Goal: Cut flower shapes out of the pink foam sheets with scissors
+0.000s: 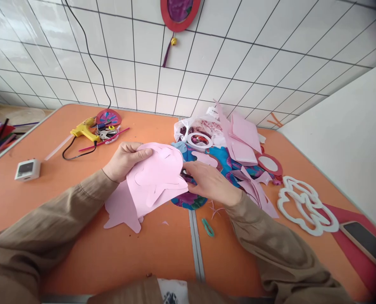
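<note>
My left hand point(127, 159) grips a pink sheet point(156, 179) of paper or foam, thumb on top, holding it tilted above the table. Curved slits and a pointed, partly loose flap show in the sheet. At its right edge is my right hand point(208, 179), fingers closed around a small dark thing that is mostly hidden by the fingers and the sheet. Below the left wrist, another pink cut-out piece point(122, 211) with pointed corners lies on the table, partly covered by the sheet.
A yellow glue gun point(85, 130) and keys point(104, 134) lie at the back left, a white charger point(28, 169) nearer. Behind my hands are blue flowered fabric point(191, 202), a plastic bag point(183, 128) and pink scraps point(254, 190). White cloud-shaped frames point(314, 230) and a phone point(365, 240) lie right.
</note>
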`<state>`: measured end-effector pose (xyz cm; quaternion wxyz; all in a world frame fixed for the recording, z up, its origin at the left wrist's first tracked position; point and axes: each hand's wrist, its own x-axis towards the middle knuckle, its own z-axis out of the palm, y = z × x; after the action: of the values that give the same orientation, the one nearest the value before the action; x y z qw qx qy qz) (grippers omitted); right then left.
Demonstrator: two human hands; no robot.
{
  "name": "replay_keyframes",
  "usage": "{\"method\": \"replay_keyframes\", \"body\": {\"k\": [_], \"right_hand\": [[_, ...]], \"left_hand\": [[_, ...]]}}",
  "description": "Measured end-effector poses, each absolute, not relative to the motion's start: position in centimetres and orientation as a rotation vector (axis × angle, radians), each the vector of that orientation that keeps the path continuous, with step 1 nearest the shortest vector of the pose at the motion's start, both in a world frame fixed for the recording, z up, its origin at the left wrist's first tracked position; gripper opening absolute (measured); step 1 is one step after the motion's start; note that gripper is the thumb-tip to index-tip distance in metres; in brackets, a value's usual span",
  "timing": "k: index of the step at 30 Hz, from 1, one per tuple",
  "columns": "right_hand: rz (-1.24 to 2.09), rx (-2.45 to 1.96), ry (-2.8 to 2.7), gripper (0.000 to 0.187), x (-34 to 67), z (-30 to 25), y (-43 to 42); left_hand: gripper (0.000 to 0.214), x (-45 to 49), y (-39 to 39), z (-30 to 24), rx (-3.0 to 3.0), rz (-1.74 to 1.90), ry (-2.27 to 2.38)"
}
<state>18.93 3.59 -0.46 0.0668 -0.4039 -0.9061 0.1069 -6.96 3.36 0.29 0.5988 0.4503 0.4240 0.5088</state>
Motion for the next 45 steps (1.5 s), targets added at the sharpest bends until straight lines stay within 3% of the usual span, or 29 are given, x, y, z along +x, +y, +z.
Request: {"method": "replay_keyframes", "body": {"k": [3, 7, 11, 15, 19, 21, 28, 33, 37, 41, 45], "right_hand": [[0.523, -1.215, -2.515, 0.038, 19.4, 0.3, 4.0], [1.055, -1.123, -2.158, 0.04, 19.9, 0.2, 4.7], [1.399, -0.892, -1.842, 0.054, 20.3, -0.6, 5.1], [1.544, -0.734, -1.613, 0.058, 20.3, -0.9, 5.1], [1.579, -0.682, -1.295, 0.025, 20.1, -0.6, 5.3], [1.619, -0.693, -1.219, 0.017, 20.2, -0.7, 5.7], [1.801, -1.003, -1.105, 0.037, 20.4, -3.5, 7.2], [1.624, -1.049, -1.178, 0.033, 20.0, -3.4, 7.0], [1.166, -1.197, -1.733, 0.041, 20.0, -2.2, 6.2], [0.755, -1.244, -2.242, 0.03, 19.4, -2.8, 5.5], [0.576, -1.239, -2.435, 0.038, 18.5, -3.5, 4.7]], "left_hand": [[0.023, -6.7, 3.2, 0.7, 0.992, 1.184, 0.958], [0.024, -6.5, 2.9, 1.1, 0.939, 1.209, 0.946], [0.023, -6.4, 2.7, 1.0, 0.929, 1.2, 0.911], [0.025, -6.2, 2.6, 0.9, 0.939, 1.168, 0.915], [0.027, -6.0, 2.4, 0.7, 0.953, 1.095, 0.942], [0.029, -6.0, 2.3, 0.7, 0.966, 1.067, 0.951], [0.031, -6.0, 2.7, 0.4, 0.993, 1.04, 0.98], [0.03, -6.2, 3.1, 0.4, 1.006, 1.041, 0.999], [0.027, -6.5, 3.2, 0.4, 1.008, 1.092, 0.995], [0.027, -6.5, 3.1, 0.6, 1.01, 1.116, 1.007], [0.028, -6.3, 2.9, 0.7, 0.992, 1.143, 1.017]]}}
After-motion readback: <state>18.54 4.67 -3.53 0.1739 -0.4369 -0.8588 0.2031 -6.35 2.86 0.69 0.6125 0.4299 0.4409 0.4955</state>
